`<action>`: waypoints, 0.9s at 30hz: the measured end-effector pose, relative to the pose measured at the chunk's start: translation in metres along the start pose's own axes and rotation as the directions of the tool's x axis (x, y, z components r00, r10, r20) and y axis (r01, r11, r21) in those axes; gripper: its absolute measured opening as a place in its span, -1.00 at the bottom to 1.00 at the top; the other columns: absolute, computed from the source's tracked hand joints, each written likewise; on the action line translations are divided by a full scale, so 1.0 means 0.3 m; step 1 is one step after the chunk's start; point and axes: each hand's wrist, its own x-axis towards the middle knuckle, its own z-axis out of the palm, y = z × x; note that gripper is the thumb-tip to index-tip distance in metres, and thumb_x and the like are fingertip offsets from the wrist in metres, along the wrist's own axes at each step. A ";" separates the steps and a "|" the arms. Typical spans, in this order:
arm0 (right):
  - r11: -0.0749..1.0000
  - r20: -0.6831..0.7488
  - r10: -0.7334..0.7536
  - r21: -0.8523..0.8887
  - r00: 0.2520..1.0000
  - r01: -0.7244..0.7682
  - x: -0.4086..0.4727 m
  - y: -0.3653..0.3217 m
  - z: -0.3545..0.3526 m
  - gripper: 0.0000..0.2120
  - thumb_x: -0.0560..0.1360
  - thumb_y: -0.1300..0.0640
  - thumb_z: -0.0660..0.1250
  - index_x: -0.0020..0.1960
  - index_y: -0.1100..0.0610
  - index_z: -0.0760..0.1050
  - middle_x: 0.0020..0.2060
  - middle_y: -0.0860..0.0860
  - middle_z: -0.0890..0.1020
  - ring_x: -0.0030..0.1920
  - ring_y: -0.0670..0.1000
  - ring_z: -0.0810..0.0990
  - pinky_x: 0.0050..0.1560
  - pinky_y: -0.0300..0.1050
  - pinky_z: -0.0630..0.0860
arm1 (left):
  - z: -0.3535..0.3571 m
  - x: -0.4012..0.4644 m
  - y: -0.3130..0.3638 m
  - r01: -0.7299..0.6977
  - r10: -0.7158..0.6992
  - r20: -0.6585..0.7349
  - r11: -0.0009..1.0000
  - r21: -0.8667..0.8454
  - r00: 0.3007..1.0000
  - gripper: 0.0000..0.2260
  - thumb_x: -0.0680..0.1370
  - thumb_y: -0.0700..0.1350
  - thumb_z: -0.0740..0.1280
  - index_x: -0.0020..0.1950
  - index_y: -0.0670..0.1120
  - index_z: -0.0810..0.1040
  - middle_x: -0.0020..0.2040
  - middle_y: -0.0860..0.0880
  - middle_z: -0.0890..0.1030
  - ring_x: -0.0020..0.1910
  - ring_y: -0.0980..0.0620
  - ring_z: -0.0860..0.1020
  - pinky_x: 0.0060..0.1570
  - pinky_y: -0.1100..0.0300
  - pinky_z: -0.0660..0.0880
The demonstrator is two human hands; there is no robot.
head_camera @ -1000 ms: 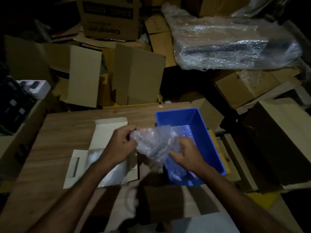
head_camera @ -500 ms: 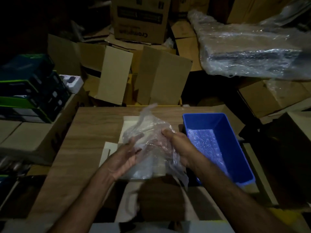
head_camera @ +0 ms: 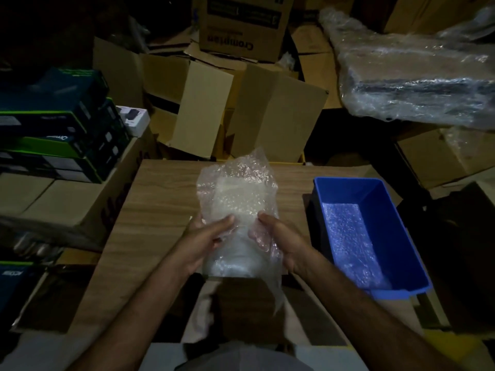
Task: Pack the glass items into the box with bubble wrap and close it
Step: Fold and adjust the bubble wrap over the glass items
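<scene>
A clear sheet of bubble wrap [head_camera: 238, 194] is held spread above the middle of the wooden table [head_camera: 160, 199]. My left hand [head_camera: 206, 236] grips its left edge and my right hand [head_camera: 281, 242] grips its right edge, thumbs on top. The wrap hides the small white box seen under it earlier. A blue plastic bin [head_camera: 385, 210] stands to the right of my hands, with more bubble wrap [head_camera: 348, 236] lying on its floor. No glass item can be made out through the wrap.
Folded brown cartons [head_camera: 203, 108] lean behind the table. Dark boxes with green edges [head_camera: 59, 129] are stacked at the left on a large carton. A plastic-wrapped bundle [head_camera: 412, 79] lies at the upper right. The room is dim.
The bubble wrap came out of the blue bin, moved left over the white box and was spread from a crumpled bunch into an open sheet. The view shifted left.
</scene>
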 end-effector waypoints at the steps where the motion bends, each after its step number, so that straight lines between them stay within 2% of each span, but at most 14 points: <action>1: 0.998 -0.040 -0.055 -0.036 0.998 0.054 -0.002 0.010 0.009 -0.69 0.57 0.08 0.41 0.20 0.27 0.57 0.07 0.27 0.69 0.08 0.27 0.69 0.14 0.21 0.63 | -0.015 0.010 -0.011 -0.061 0.065 -0.048 0.995 0.079 0.997 -0.24 0.40 -0.09 0.55 0.53 -0.02 0.28 0.24 -0.12 0.66 0.09 -0.05 0.70 -0.05 0.04 0.67; 3: 0.973 -0.159 -0.204 -0.146 0.966 0.181 -0.009 0.024 0.021 -0.70 0.57 0.11 0.42 0.24 0.18 0.46 0.06 0.22 0.70 0.00 0.17 0.73 -0.05 0.04 0.70 | -0.049 0.024 -0.013 -0.128 0.140 -0.087 0.983 0.129 0.986 -0.10 0.44 -0.17 0.55 0.61 0.16 0.09 0.28 -0.04 0.61 0.13 -0.01 0.68 0.00 0.04 0.66; 4: 0.947 -0.191 -0.285 -0.210 0.939 0.245 -0.018 0.028 0.022 -0.65 0.56 0.13 0.42 0.29 0.12 0.38 0.08 0.16 0.69 -0.03 0.09 0.73 -0.14 -0.06 0.69 | -0.063 0.030 -0.009 -0.162 0.178 -0.085 0.973 0.165 0.980 -0.15 0.49 -0.20 0.51 0.61 0.19 0.10 0.28 0.01 0.59 0.16 0.04 0.66 0.01 0.07 0.66; 8: 0.744 0.035 -0.572 -0.398 0.820 0.536 -0.038 0.033 -0.004 -0.36 0.61 0.29 0.31 0.55 -0.05 0.11 0.19 -0.20 0.50 0.00 -0.25 0.68 -0.18 -0.29 0.62 | -0.101 0.039 0.032 -0.224 0.203 0.095 0.911 0.346 0.975 -0.64 0.57 -0.14 0.42 0.35 0.10 0.57 0.26 0.05 0.64 0.24 0.06 0.61 0.12 0.21 0.60; 10: 0.693 0.117 -0.581 -0.449 0.805 0.565 -0.035 0.029 -0.017 -0.39 0.63 0.33 0.26 0.56 -0.07 0.18 0.20 -0.24 0.46 0.07 -0.32 0.62 -0.11 -0.32 0.62 | -0.128 0.041 0.044 -0.173 0.120 0.183 0.934 0.312 0.976 -0.51 0.44 -0.11 0.54 0.36 0.02 0.58 0.25 0.06 0.66 0.24 0.07 0.62 0.15 0.20 0.59; 11: 0.691 0.142 -0.562 -0.461 0.815 0.557 -0.026 0.026 -0.025 -0.43 0.62 0.32 0.27 0.52 -0.10 0.29 0.22 -0.16 0.50 0.13 -0.22 0.63 -0.05 -0.24 0.64 | -0.135 0.040 0.055 -0.165 0.096 0.204 0.919 0.359 0.974 -0.36 0.35 -0.13 0.60 0.41 0.00 0.54 0.27 0.07 0.65 0.24 0.09 0.61 0.17 0.20 0.59; 14: 0.681 0.182 -0.480 -0.540 0.858 0.495 -0.018 0.025 -0.049 -0.47 0.45 0.08 0.53 0.39 -0.13 0.51 0.27 -0.02 0.56 0.23 0.00 0.60 0.14 0.06 0.65 | -0.118 0.039 0.077 -0.232 0.126 0.202 0.695 0.681 0.971 -0.16 0.26 -0.22 0.67 0.49 0.00 0.44 0.38 0.17 0.47 0.33 0.16 0.50 0.22 0.28 0.50; 17: 0.491 0.233 -0.449 -0.742 0.863 0.456 -0.016 0.008 -0.057 -0.18 0.22 -0.01 0.68 0.42 -0.01 0.48 0.23 -0.03 0.53 0.21 -0.03 0.57 0.23 0.00 0.59 | -0.110 0.067 0.070 -0.252 0.266 0.140 0.454 0.855 0.954 -0.40 0.36 -0.17 0.63 0.37 -0.01 0.57 0.33 0.05 0.56 0.25 0.11 0.53 0.16 0.24 0.50; 20: 0.274 0.254 -0.527 -0.852 0.811 0.445 -0.009 0.004 -0.051 -0.53 0.36 -0.01 0.59 0.24 -0.01 0.62 0.07 -0.02 0.56 0.08 -0.05 0.55 0.16 -0.02 0.58 | -0.125 0.075 0.075 -0.320 0.399 0.202 0.254 0.913 0.894 -0.78 0.42 -0.02 0.58 0.03 0.02 0.71 0.06 0.04 0.49 0.12 0.09 0.47 0.09 0.16 0.48; 22: 0.268 0.269 -0.546 -0.841 0.793 0.470 -0.014 -0.008 -0.056 -0.72 0.41 -0.14 0.47 0.02 0.00 0.68 -0.02 0.00 0.58 0.04 -0.04 0.54 0.05 0.01 0.58 | -0.150 0.081 0.086 -0.377 0.423 0.282 0.159 0.913 0.861 -0.86 0.45 0.06 0.54 -0.05 0.06 0.69 0.11 0.02 0.44 0.20 0.06 0.39 0.13 0.09 0.43; 23: 0.304 0.255 -0.536 -0.831 0.805 0.465 -0.020 -0.024 -0.061 -0.76 0.42 -0.15 0.46 -0.04 0.00 0.66 0.00 0.02 0.56 0.07 -0.03 0.53 0.03 0.01 0.59 | -0.159 0.078 0.097 -0.419 0.401 0.312 0.213 0.883 0.861 -0.87 0.47 0.08 0.51 -0.05 0.08 0.68 0.19 0.01 0.47 0.27 0.04 0.39 0.17 0.05 0.43; 24: 0.382 0.231 -0.502 -0.805 0.834 0.453 -0.032 -0.044 -0.063 -0.81 0.44 -0.10 0.48 -0.05 -0.02 0.63 0.07 0.03 0.53 0.11 -0.02 0.52 0.05 0.00 0.60 | -0.160 0.073 0.110 -0.441 0.363 0.311 0.364 0.820 0.878 -0.88 0.50 0.07 0.49 -0.03 0.07 0.68 0.25 0.01 0.53 0.31 0.03 0.45 0.19 0.01 0.48; 26: 0.629 0.196 -0.404 -0.650 0.894 0.427 -0.059 -0.080 -0.066 -0.89 0.51 0.01 0.46 0.01 -0.02 0.58 0.15 0.05 0.56 0.14 0.04 0.59 0.10 -0.04 0.63 | -0.141 0.053 0.129 -0.399 0.295 0.270 0.720 0.567 0.916 -0.87 0.56 0.01 0.43 0.06 0.02 0.67 0.13 -0.01 0.69 0.17 -0.01 0.64 0.05 0.06 0.62; 27: 0.726 0.200 -0.382 -0.539 0.902 0.427 -0.064 -0.090 -0.068 -0.88 0.56 0.03 0.41 0.06 0.03 0.60 0.14 0.07 0.62 0.11 0.06 0.65 0.08 -0.07 0.65 | -0.129 0.049 0.130 -0.350 0.262 0.250 0.825 0.443 0.932 -0.82 0.57 -0.01 0.40 0.13 -0.04 0.65 0.08 -0.03 0.72 0.09 -0.01 0.68 -0.03 0.13 0.64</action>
